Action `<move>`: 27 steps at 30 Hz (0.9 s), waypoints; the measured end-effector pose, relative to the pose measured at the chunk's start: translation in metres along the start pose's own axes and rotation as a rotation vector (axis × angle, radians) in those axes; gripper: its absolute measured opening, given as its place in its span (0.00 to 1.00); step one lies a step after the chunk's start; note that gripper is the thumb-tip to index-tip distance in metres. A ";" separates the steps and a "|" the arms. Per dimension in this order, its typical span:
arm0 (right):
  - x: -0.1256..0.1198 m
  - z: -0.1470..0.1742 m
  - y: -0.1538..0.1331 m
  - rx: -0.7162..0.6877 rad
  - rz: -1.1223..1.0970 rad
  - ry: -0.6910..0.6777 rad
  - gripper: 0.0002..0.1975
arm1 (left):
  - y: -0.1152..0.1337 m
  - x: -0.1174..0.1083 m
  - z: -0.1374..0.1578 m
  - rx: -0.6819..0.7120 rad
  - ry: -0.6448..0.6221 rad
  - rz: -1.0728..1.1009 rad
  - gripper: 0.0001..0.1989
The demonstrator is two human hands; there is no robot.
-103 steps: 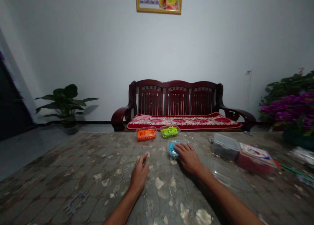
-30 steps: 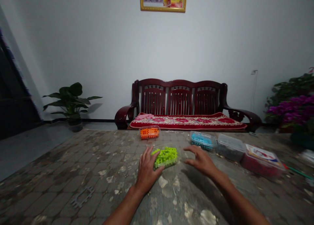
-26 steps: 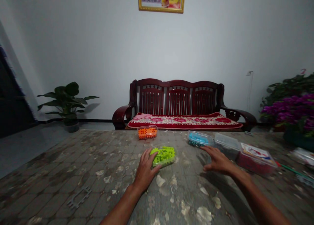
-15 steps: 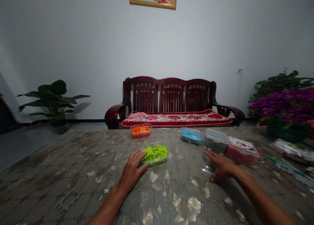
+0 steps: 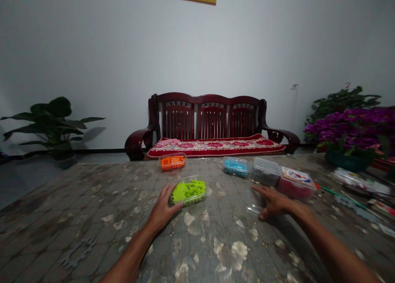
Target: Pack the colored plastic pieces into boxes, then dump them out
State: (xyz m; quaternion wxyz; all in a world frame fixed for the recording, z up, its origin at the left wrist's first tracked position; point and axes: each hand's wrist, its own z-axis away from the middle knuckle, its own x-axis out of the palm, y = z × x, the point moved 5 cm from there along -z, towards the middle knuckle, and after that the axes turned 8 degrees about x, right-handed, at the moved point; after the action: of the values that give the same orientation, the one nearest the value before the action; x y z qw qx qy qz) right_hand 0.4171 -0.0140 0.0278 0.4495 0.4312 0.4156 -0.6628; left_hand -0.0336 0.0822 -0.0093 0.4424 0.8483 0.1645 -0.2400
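Observation:
A clear plastic box (image 5: 197, 200) of bright green interlocking toy pieces (image 5: 193, 188) stands on the table in front of me. My left hand (image 5: 163, 206) grips its left end, thumb along the near side and fingers at the far side. To the right, my right hand (image 5: 273, 202) has its thumb and fingers around a clear, empty-looking plastic lid or tray (image 5: 252, 204). The hand covers the right part of that clear piece, so its exact shape is hard to make out.
Farther back are boxes of orange pieces (image 5: 173, 162) and blue pieces (image 5: 237, 167), a dark-filled box (image 5: 266, 171) and a red-filled box (image 5: 296, 183). A grey toothed frame (image 5: 77, 252) lies front left. Purple flowers (image 5: 354, 126) stand at the right, near a green stick (image 5: 341, 195).
My view has turned slightly, shifting everything a little left. The green pieces look flatter at the box's left end. Both hands stay at the same things.

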 end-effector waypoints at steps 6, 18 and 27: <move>-0.008 0.002 -0.002 -0.086 -0.104 0.081 0.42 | 0.005 -0.003 0.000 0.019 -0.008 -0.019 0.33; -0.067 0.035 -0.089 -0.415 -0.154 0.808 0.19 | 0.021 -0.003 0.003 0.033 -0.040 0.034 0.32; -0.074 0.005 -0.201 -0.555 -0.310 0.590 0.20 | 0.026 -0.007 0.006 0.055 0.000 0.063 0.26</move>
State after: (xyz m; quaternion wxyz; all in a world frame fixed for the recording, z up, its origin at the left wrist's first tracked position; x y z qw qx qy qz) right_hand 0.2414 0.0494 0.1322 0.3058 0.3974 0.7485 -0.4340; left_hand -0.0284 0.0624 0.0089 0.4264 0.8648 0.1311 -0.2304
